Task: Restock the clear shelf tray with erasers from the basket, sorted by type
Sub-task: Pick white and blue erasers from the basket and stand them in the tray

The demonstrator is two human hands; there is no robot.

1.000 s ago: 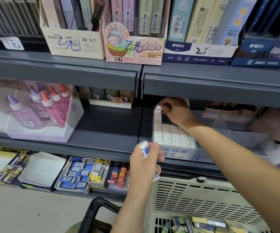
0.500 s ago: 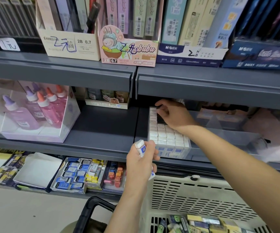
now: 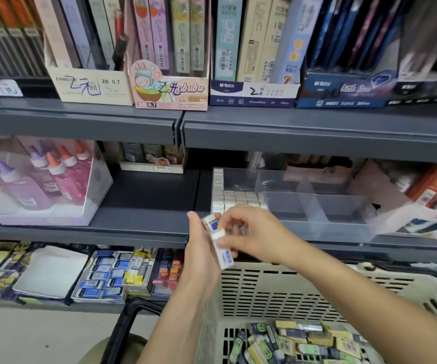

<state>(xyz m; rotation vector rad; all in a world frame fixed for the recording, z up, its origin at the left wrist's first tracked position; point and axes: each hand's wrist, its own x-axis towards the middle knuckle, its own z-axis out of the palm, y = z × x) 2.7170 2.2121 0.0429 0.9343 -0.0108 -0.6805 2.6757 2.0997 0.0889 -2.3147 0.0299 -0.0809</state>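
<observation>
Directly at six o'clock from the clear tray (image 3: pixel 317 206), the left hand (image 3: pixel 201 256) grips two white, blue-sleeved block erasers (image 3: pixel 225 256); the right hand (image 3: pixel 254 235), at its three o'clock, pinches them above the slotted plastic basket (image 3: pixel 277 290).

**Hands and blur hide the grip**

The right hand (image 3: pixel 256 237) covers the near left corner of the clear tray (image 3: pixel 317 203), and its fingers (image 3: pixel 238 228) are smeared, so their hold on the white erasers (image 3: pixel 218 240) in the left hand (image 3: pixel 200 258) cannot be told. The basket (image 3: pixel 264 292) runs off the bottom edge; labels on the wrapped erasers (image 3: pixel 304 342) inside are unreadable.
</observation>
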